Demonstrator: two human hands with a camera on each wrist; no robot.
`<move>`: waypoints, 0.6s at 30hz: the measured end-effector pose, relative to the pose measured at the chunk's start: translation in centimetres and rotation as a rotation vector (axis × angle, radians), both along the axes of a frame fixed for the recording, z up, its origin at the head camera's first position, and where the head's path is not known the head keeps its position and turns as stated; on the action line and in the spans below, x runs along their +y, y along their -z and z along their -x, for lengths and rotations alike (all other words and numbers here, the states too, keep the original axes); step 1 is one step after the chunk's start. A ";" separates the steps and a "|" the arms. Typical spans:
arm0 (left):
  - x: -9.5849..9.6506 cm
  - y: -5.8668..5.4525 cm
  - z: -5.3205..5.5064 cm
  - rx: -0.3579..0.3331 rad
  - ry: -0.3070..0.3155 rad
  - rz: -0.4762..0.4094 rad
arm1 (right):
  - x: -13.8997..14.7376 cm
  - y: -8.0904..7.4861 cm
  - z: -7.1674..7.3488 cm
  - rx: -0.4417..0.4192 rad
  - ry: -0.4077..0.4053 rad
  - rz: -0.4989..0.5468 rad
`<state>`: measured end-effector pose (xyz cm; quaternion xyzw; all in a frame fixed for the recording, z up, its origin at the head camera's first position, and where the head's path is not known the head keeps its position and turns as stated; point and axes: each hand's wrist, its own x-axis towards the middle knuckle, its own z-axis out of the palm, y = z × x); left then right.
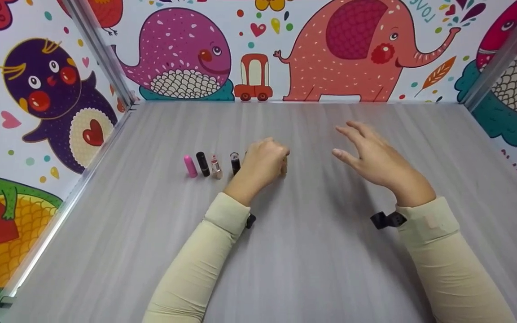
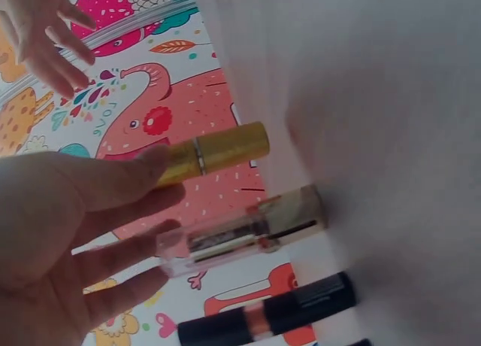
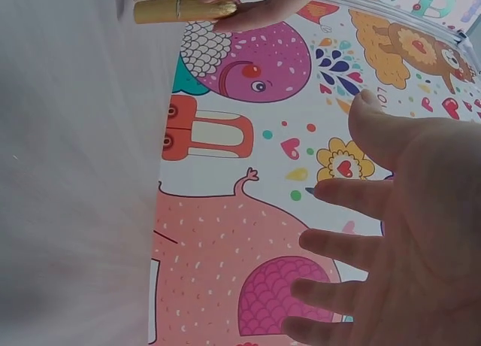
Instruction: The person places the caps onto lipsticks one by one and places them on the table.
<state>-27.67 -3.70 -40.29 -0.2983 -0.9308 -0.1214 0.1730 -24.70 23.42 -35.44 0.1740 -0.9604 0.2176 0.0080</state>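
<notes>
My left hand (image 1: 263,161) pinches a gold lipstick tube (image 2: 225,149) near its upper end, between thumb and fingers. Whether its base touches the table I cannot tell; the hand mostly hides it in the head view. Close beside it stand a clear-capped lipstick with a gold base (image 2: 289,218) and a black lipstick with a copper band (image 2: 301,307). To the left of that hand are a pink lipstick (image 1: 190,166), a slim black lipstick (image 1: 202,164) and another clear-capped lipstick (image 1: 216,168). My right hand (image 1: 375,157) hovers above the table on the right, fingers spread, holding nothing.
The lipsticks stand upright in a row on a grey wood-grain table (image 1: 303,260). Walls with cartoon animals (image 1: 182,54) and metal corner posts (image 1: 101,54) enclose its back and sides. A black strap (image 1: 387,220) shows at the right wrist.
</notes>
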 end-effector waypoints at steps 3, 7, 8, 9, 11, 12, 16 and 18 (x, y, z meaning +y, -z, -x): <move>0.1 0.6 0.3 0.065 -0.007 -0.006 | 0.0 0.0 -0.1 0.004 -0.002 -0.003; 0.1 1.3 0.6 0.124 -0.011 0.013 | -0.1 0.0 -0.1 -0.005 0.006 -0.009; 0.1 1.4 0.7 0.135 -0.011 0.020 | 0.0 0.0 -0.1 -0.008 0.008 -0.010; 0.1 1.5 0.7 0.143 -0.011 0.027 | 0.0 0.0 0.0 -0.011 0.010 -0.012; 0.2 1.7 0.8 0.151 -0.009 0.032 | 0.0 0.0 0.0 -0.018 0.011 -0.020; 0.2 1.8 0.8 0.152 -0.012 0.034 | 0.1 0.0 0.0 -0.024 0.009 -0.024; 0.1 1.8 0.8 0.112 -0.021 0.027 | 0.2 0.1 0.2 -0.042 0.002 -0.036; 0.1 1.6 0.7 0.092 -0.025 0.027 | 0.3 0.2 0.2 -0.048 0.002 -0.037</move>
